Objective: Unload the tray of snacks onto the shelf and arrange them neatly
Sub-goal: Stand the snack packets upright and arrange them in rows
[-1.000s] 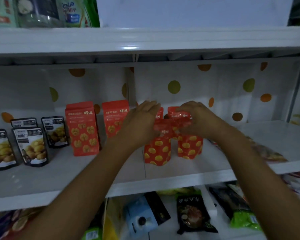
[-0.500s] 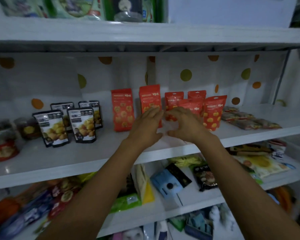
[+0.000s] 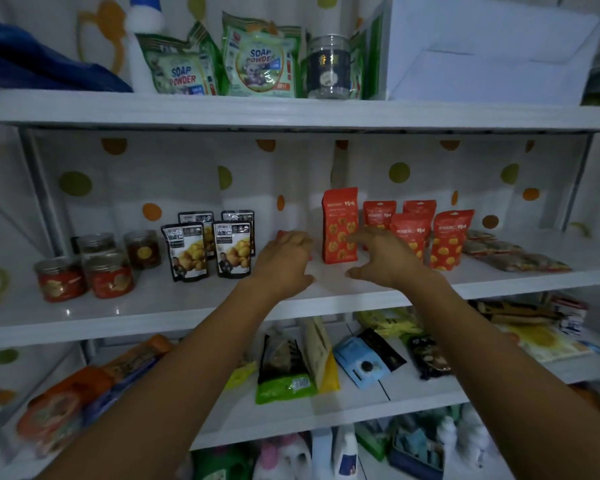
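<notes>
Here, left hand over a red pouch, grip unclear, right hand grip apart, beside tall red pack

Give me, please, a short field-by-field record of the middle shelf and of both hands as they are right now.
middle shelf: white, with a spotted backing
left hand: over a red pouch that is mostly hidden; grip unclear
right hand: fingers spread, holding nothing, in front of the tall red pouch
small red pouches: four, upright, to the right of the tall one
black pouches: four, upright, in two rows
jars: clustered at the left end
flat packets: lying at the right end
</notes>
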